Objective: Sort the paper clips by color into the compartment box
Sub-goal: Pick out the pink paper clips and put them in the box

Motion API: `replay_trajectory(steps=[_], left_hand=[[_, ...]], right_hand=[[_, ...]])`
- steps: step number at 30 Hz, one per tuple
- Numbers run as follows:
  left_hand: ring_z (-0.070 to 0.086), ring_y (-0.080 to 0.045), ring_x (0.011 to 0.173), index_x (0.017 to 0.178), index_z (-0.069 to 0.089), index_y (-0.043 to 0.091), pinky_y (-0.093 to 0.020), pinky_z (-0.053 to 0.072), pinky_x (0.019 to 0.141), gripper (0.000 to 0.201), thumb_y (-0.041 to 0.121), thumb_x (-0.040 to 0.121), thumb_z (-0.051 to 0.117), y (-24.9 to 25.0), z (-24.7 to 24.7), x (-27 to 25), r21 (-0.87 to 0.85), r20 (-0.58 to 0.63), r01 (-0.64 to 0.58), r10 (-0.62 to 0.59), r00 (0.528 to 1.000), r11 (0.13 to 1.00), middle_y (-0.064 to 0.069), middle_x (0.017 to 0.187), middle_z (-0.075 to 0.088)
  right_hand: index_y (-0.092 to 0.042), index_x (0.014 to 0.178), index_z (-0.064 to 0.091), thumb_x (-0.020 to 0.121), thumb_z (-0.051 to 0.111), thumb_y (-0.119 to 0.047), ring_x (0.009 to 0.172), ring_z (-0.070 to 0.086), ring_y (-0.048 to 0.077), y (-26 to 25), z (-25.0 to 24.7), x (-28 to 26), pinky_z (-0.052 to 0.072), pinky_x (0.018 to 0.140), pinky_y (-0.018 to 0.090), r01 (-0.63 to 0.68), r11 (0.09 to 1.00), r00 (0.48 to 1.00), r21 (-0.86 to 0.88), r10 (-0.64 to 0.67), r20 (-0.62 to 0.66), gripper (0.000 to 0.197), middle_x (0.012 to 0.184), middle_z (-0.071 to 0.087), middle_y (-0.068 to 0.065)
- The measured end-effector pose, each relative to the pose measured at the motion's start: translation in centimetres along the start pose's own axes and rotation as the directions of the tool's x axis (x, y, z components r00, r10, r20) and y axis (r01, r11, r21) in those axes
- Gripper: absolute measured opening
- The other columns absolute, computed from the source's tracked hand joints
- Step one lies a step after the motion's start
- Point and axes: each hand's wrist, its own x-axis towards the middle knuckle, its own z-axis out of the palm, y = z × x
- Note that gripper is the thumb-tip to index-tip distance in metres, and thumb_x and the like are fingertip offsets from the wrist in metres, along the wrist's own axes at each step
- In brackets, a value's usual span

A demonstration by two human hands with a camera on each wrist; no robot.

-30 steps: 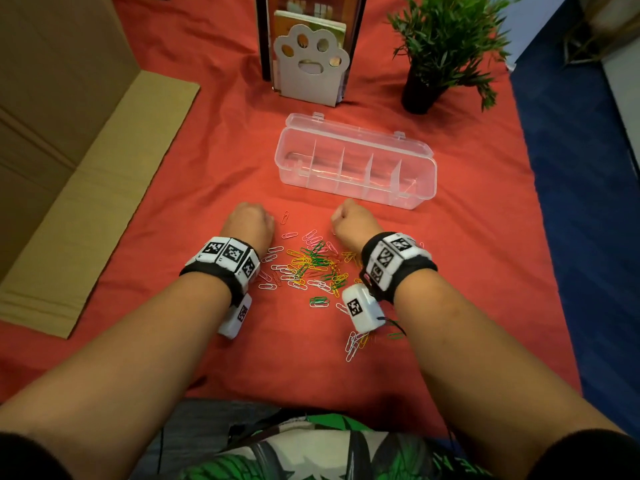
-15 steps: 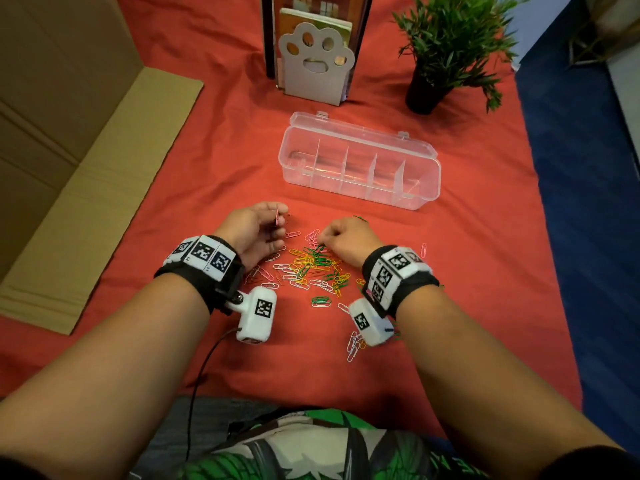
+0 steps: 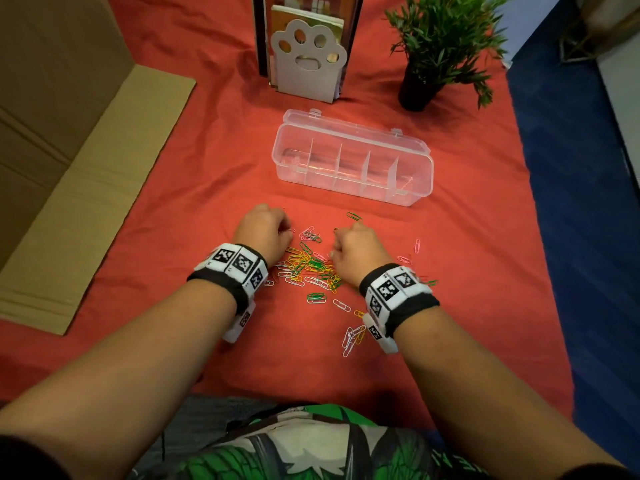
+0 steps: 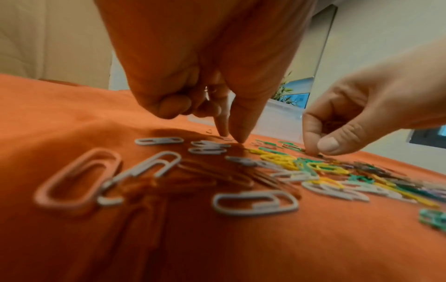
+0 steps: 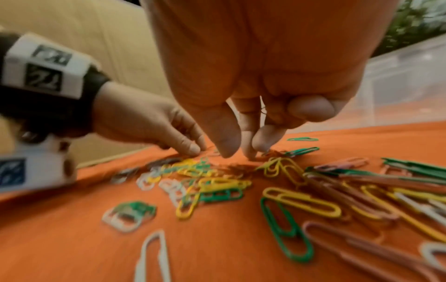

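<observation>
A loose pile of paper clips [image 3: 311, 268] in green, yellow, white, pink and red lies on the red cloth. The clear compartment box [image 3: 346, 183] stands open just beyond it, its compartments showing no clips. My left hand [image 3: 285, 226] is at the pile's left edge; in the left wrist view my left hand [image 4: 231, 138] sets thumb and index tip on the cloth over a faint red clip, with the other fingers curled round a thin clip. My right hand [image 3: 334, 237] is at the pile's far right side; up close my right hand [image 5: 237, 154] pinches down into the clips.
A paw-shaped bookend [image 3: 308, 60] with books and a potted plant [image 3: 436, 46] stand behind the box. Flattened cardboard [image 3: 86, 202] lies at the left. Stray clips [image 3: 353, 336] lie near my right wrist. The table ends at the right above blue floor [image 3: 581, 237].
My left hand, turned up with a red clip half a second ago, has rolled palm down onto the pile's left edge. My right hand has stayed at the pile.
</observation>
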Motion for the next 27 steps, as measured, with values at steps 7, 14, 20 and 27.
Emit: replay_trajectory(steps=[7,14,20,27], left_hand=[[0.055,-0.036,0.095,0.092,0.061,0.008,-0.042,0.047,0.082,0.012,0.017,0.085,0.056,-0.5,0.8,-0.3,0.083,0.019,-0.110,0.108,0.994,0.991,-0.015,0.097,0.057],[0.054,-0.025,0.075,0.101,0.059,0.014,-0.026,0.044,0.066,0.021,0.006,0.090,0.043,0.9,0.4,0.2,-0.395,0.125,0.099,-0.053,0.991,0.914,-0.008,0.090,0.060],[0.041,-0.006,0.037,0.067,0.048,0.015,-0.015,0.035,0.041,0.026,0.007,0.087,0.034,2.5,-1.0,0.1,-0.839,0.405,0.472,-0.270,0.874,0.270,0.000,0.057,0.045],[0.043,-0.008,0.052,0.070,0.060,0.018,-0.023,0.037,0.055,0.012,0.019,0.081,0.064,1.7,0.0,0.8,-0.542,0.137,0.246,-0.204,0.969,0.804,0.006,0.059,0.050]], right_hand=[[-0.003,0.110,0.053,0.080,0.052,-0.006,0.108,0.051,0.034,-0.7,0.7,-0.6,0.045,0.092,0.040,0.035,0.993,0.999,-0.108,-0.036,-0.005,0.030,0.111,0.053,0.015],[-0.014,0.092,0.054,0.092,0.038,0.002,0.057,0.042,0.012,-0.6,-1.2,1.0,0.034,0.049,0.021,-0.234,0.545,0.972,0.805,0.155,0.177,0.023,0.068,0.046,-0.001],[-0.011,0.077,0.053,0.090,0.041,0.002,0.056,0.045,0.013,-1.2,-1.2,0.9,0.039,0.048,0.020,-0.318,0.082,0.944,0.945,0.119,0.307,0.022,0.067,0.045,0.003],[-0.018,0.075,0.065,0.083,0.052,-0.007,0.066,0.049,0.016,-1.7,0.9,2.0,0.040,0.072,0.023,-0.059,0.856,0.996,0.514,0.084,-0.024,0.018,0.073,0.053,0.003]])
